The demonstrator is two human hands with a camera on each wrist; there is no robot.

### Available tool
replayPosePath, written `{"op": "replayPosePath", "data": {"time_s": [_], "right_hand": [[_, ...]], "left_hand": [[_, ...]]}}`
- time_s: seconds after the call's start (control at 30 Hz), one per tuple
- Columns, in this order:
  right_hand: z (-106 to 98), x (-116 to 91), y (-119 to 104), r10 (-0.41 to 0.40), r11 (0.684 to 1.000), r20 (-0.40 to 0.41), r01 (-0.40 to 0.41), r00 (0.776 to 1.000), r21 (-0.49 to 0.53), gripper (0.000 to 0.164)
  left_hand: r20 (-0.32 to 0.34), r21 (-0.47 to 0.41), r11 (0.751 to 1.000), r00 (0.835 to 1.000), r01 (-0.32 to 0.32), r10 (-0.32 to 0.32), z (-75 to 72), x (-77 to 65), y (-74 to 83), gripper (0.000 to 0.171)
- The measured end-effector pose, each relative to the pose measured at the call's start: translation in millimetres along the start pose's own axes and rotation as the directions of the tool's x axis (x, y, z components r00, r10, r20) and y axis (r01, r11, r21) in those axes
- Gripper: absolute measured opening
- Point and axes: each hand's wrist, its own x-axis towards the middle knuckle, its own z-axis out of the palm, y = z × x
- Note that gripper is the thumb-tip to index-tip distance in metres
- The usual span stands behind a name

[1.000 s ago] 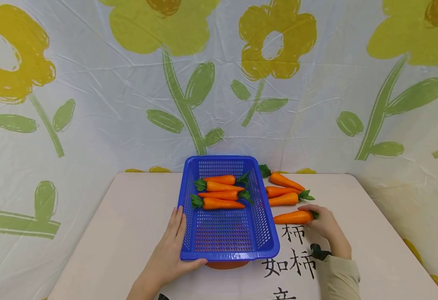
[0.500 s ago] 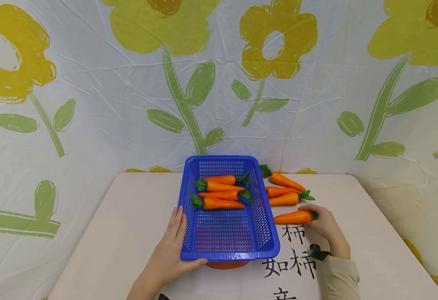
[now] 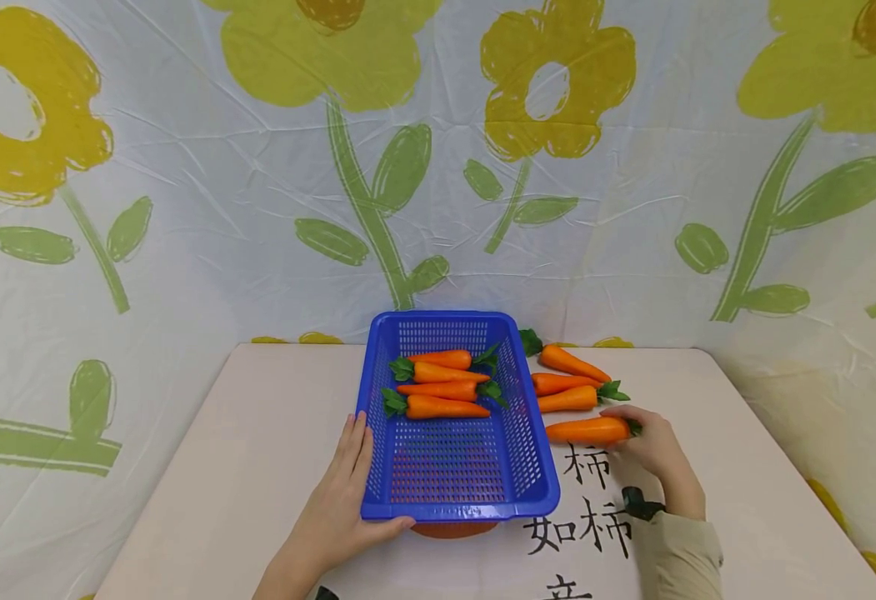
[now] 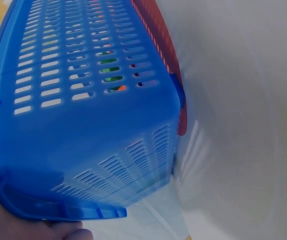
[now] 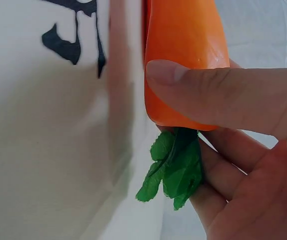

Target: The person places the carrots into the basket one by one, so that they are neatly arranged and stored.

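A blue perforated plastic basket [image 3: 448, 467] stands mid-table with several orange carrots [image 3: 445, 407] with green leaves lying in it. Along its near left corner my left hand [image 3: 336, 508] rests with straight fingers on the left side and the thumb by the front rim. To the right of the basket, my right hand [image 3: 655, 450] pinches a carrot [image 3: 588, 430] by its thick, leafy end. In the right wrist view the thumb presses the carrot [image 5: 183, 35] just above its green leaves [image 5: 181, 167], the other fingers behind it. The carrot's tip points to the basket.
Three more carrots [image 3: 568, 398] lie on the table right of the basket, beyond my right hand. A reddish-brown flat thing [image 3: 453, 530] sticks out under the basket's front. The table [image 3: 272, 433] bears black written characters [image 3: 606, 527]; a flower-printed cloth [image 3: 257, 208] hangs behind.
My right hand and the carrot it holds have shifted slightly up in the head view and tilted a little. The left hand and basket stay in place.
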Motion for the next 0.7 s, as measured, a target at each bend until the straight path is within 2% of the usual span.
{"op": "replayPosePath", "data": {"time_s": [0.23,0.7], "right_hand": [[-8,-3,-11,0.034,0.998,-0.022,-0.033,0.999,0.054,0.046],[-15,-2,-28,0.045,0.993,-0.187,-0.023,0.981,0.119,0.049]], "left_hand": [[-0.008,-0.001,1.000,1.000,-0.007,0.007,-0.1,0.1,0.3,0.126],[-0.003,0.024,1.000,1.000,-0.005,0.005,-1.3,0.3,2.2,0.126]]}}
